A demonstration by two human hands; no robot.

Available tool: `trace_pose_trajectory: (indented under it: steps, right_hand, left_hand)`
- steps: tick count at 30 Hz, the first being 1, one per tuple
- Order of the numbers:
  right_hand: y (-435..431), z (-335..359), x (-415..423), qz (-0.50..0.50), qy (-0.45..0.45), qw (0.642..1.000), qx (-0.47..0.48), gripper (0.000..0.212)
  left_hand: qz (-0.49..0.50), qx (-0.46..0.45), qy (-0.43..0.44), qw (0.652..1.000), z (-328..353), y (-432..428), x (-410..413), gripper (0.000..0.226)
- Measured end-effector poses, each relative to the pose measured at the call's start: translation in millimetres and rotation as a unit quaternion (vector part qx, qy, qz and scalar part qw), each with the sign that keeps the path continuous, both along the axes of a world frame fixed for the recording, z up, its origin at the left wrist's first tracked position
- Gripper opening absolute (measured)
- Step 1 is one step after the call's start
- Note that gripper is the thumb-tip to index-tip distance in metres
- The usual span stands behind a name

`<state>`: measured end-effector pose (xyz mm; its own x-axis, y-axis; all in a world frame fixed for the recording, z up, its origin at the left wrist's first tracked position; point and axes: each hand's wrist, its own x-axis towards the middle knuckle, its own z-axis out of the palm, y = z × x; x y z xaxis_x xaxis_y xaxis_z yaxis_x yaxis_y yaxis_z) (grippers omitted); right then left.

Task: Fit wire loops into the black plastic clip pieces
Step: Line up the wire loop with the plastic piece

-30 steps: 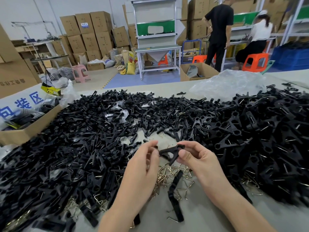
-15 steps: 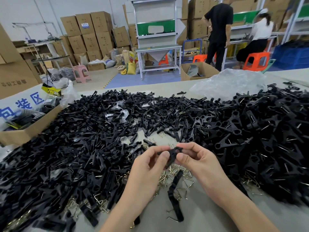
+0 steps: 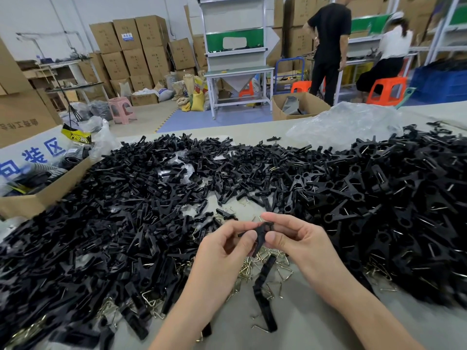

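Note:
Both hands meet over the middle of the table, holding one black plastic clip piece (image 3: pixel 260 233) between them. My left hand (image 3: pixel 222 251) pinches its left end with thumb and fingers. My right hand (image 3: pixel 298 238) pinches the right end, thumb below and forefinger above. Whether a wire loop sits in the clip is hidden by my fingers. Loose brass wire loops (image 3: pixel 280 269) lie on the table just under my hands. A long black clip piece (image 3: pixel 264 296) lies among them.
A huge heap of black clip pieces (image 3: pixel 131 223) spreads left and another heap (image 3: pixel 379 203) right. A cardboard box (image 3: pixel 38 198) stands at the left edge, a clear plastic bag (image 3: pixel 346 125) at the back right. Two people work at benches beyond the table.
My hands have closed together around the clip and turned it from lying flat to more upright. They have shifted slightly away from me.

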<state>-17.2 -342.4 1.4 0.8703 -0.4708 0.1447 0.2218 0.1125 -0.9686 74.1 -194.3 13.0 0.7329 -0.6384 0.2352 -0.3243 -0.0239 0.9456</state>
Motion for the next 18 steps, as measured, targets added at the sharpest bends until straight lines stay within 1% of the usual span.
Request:
trace_pose_trajectory:
  steps: [4,7,9,10,11,12,13,14,15,18]
  right_hand:
    - [-0.2,0.3,0.4,-0.012,0.001,1.0,-0.013,0.03]
    - [0.4,1.0,-0.3,-0.015,-0.01,1.0,-0.023,0.025]
    - [0.9,2.7,-1.1,-0.037,-0.015,0.999,-0.026,0.023]
    - [0.4,3.1,-1.8,-0.053,-0.014,0.998,-0.027,0.023]
    - [-0.4,3.2,-2.6,-0.068,-0.013,0.997,-0.027,0.023]
    - [-1.3,3.4,-3.3,-0.081,-0.011,0.996,-0.028,0.024]
    - [-2.1,3.3,-3.8,-0.089,-0.011,0.996,-0.029,0.024]
    - [-2.4,3.3,-4.4,-0.093,-0.013,0.995,-0.029,0.025]
    - [-2.5,3.4,-5.0,-0.095,-0.015,0.995,-0.031,0.025]
    - [-0.9,5.1,-5.7,-0.089,-0.016,0.995,-0.047,0.023]
  left_hand:
    - [-0.021,0.004,-0.002,1.0,3.2,1.5,0.6,0.017]
    - [-0.042,0.017,-0.01,0.999,7.2,4.7,1.9,0.019]
    - [-0.011,0.033,-0.031,0.999,6.1,7.4,5.6,0.02]
    - [0.02,0.052,-0.055,0.997,4.5,8.9,8.1,0.02]
    - [0.049,0.083,-0.099,0.99,2.0,10.4,10.9,0.018]
    - [0.064,0.13,-0.162,0.976,-0.5,11.8,13.5,0.018]
    - [0.066,0.186,-0.23,0.953,-2.5,12.3,14.8,0.022]
    - [0.057,0.236,-0.285,0.927,-4.6,12.7,15.3,0.031]
    - [0.043,0.275,-0.319,0.906,-6.3,12.8,15.1,0.039]
    - [0.011,0.355,-0.363,0.862,-11.3,12.0,14.4,0.056]
